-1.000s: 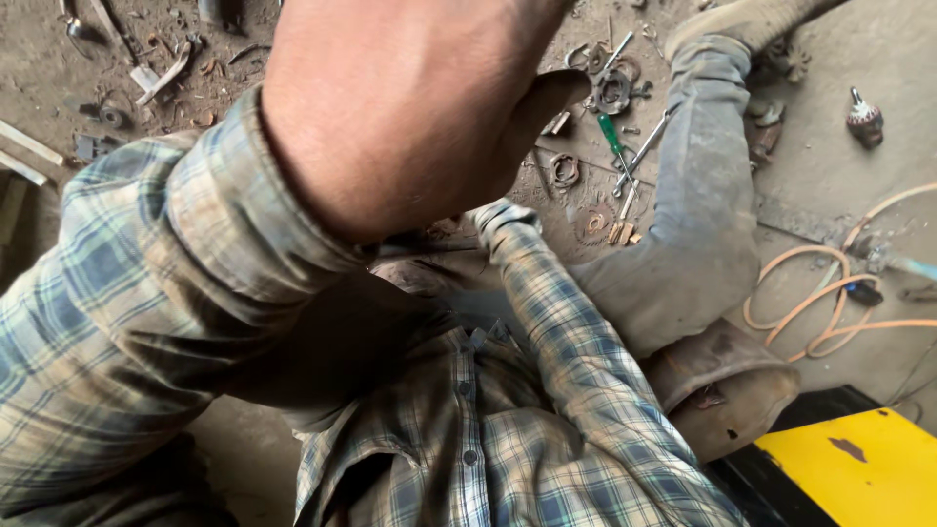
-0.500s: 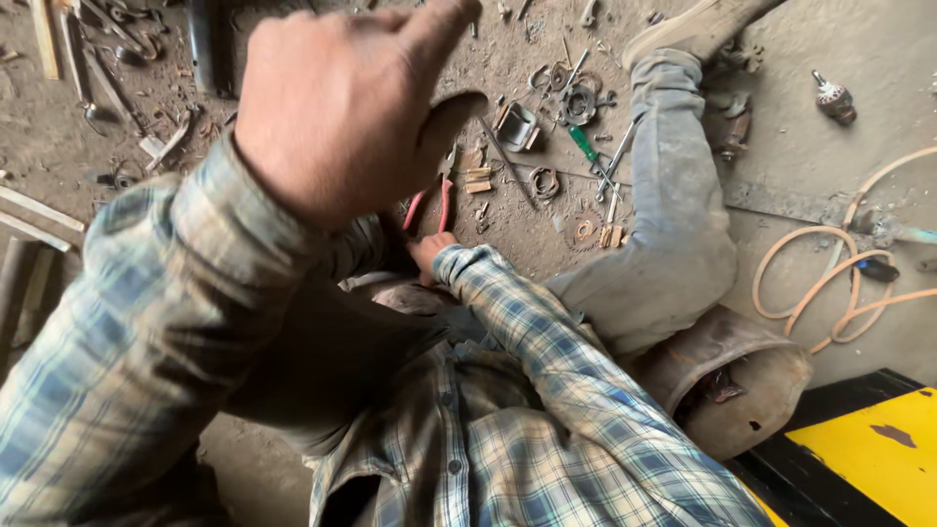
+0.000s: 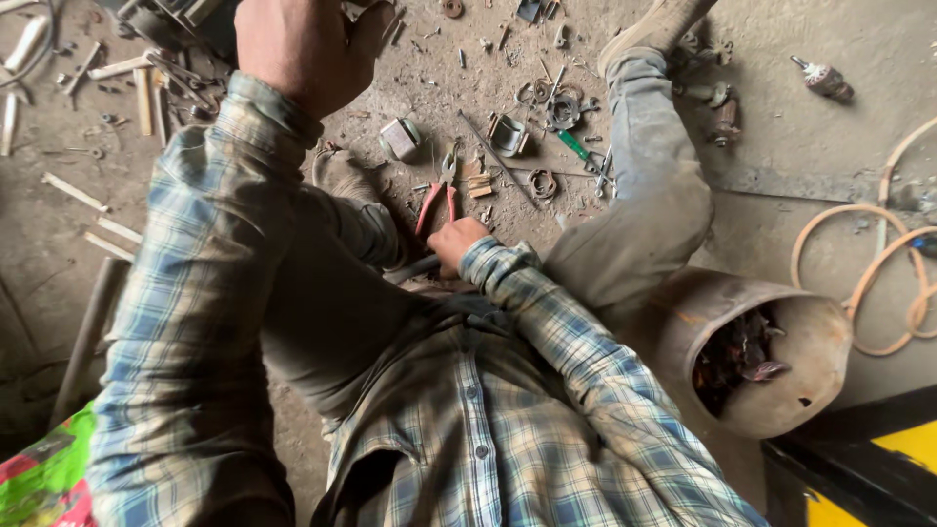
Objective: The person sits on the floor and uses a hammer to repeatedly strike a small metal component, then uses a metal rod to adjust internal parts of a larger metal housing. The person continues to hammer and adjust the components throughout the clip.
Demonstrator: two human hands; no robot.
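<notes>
My left hand reaches up to the machine, grip hidden; my right hand is fisted beside the pliers on the floor, nothing lifted yet

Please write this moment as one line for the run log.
left hand: raised, on dark machine part | right hand: low, beside red-handled pliers | floor: scattered metal parts
</notes>
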